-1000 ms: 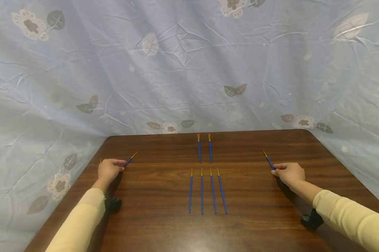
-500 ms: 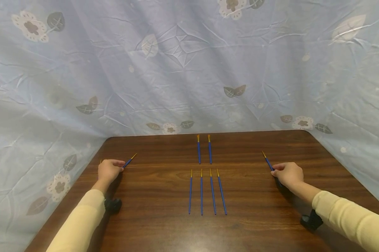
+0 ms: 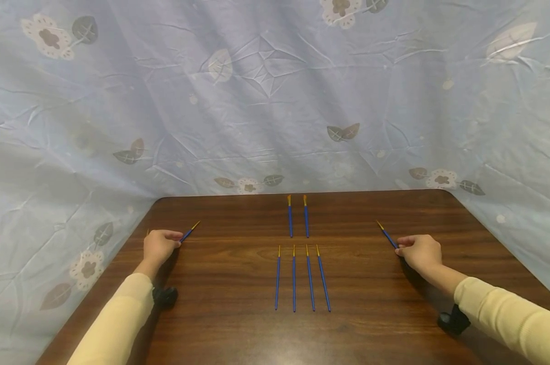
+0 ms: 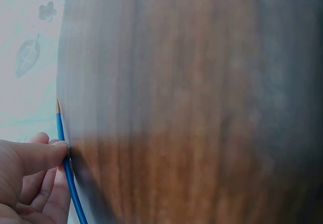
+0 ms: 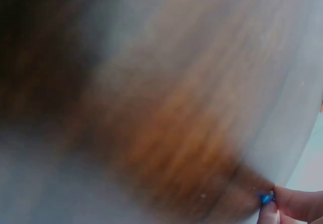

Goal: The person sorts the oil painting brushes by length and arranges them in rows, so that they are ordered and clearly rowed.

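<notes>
At the left of the table, my left hand point(image 3: 158, 248) pinches a thin blue paintbrush point(image 3: 190, 233) between thumb and fingers; its yellow tip points up and right. The left wrist view shows that brush point(image 4: 61, 128) held under the thumb. On the right, my right hand point(image 3: 421, 252) pinches a similar blue paintbrush point(image 3: 387, 236), tip up and to the left. Only a small blue bit of it point(image 5: 267, 198) shows at the fingertips in the blurred right wrist view. A small orange tip point(image 3: 147, 232) pokes out behind the left hand; the rest is hidden.
Between the hands lie several thin blue brushes point(image 3: 294, 279) in a row on the brown wooden table point(image 3: 229, 334). Behind them are two wider-tipped brushes point(image 3: 290, 220) point(image 3: 306, 220), close to the far edge. A floral curtain point(image 3: 266, 111) hangs around the table.
The tip of the right-hand brush has swung slightly to the left. My left hand and the brushes on the table stay essentially where they were.
</notes>
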{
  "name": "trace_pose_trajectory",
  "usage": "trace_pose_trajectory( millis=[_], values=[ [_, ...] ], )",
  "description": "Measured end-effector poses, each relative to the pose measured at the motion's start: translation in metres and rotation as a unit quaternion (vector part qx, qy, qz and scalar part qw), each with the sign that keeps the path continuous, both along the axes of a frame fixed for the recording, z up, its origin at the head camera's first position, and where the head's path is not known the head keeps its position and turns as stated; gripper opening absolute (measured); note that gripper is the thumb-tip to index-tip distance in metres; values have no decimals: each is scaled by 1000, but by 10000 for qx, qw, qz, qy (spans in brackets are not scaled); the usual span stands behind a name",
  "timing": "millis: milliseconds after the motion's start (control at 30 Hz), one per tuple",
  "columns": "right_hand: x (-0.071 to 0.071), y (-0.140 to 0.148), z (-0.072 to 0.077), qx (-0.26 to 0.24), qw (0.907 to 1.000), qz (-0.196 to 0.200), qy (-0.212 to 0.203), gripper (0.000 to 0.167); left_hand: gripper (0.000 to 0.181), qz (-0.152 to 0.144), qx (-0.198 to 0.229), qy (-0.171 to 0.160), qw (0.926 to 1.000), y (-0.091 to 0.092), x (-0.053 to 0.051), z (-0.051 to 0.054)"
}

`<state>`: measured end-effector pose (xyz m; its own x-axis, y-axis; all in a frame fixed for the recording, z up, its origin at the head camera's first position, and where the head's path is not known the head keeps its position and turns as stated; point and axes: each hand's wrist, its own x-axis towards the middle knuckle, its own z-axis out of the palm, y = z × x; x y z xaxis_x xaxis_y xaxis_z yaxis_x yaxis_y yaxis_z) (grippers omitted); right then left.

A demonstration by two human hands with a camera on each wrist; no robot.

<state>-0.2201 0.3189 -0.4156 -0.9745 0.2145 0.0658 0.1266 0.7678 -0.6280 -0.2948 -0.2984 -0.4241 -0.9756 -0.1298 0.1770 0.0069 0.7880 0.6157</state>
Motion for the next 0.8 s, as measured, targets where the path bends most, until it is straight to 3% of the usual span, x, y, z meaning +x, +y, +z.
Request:
trace_pose_trajectory(
  millis=[300,500,633,800],
  values=[
    [0,-4,3,-520,9980,116,-338,32,24,-133,236,-57,9996,5,-1,3],
    [1,-8,7,-1198,9898,340,-687,38,28,-180,652,-95,9977,11,0,5],
    [0,-11,11,-1657,9809,513,-875,40,31,-272,1284,-262,9910,17,1,8],
    [0,-15,14,-1978,9715,757,-1065,40,34,-472,2036,-666,9756,27,5,13]
  ],
)
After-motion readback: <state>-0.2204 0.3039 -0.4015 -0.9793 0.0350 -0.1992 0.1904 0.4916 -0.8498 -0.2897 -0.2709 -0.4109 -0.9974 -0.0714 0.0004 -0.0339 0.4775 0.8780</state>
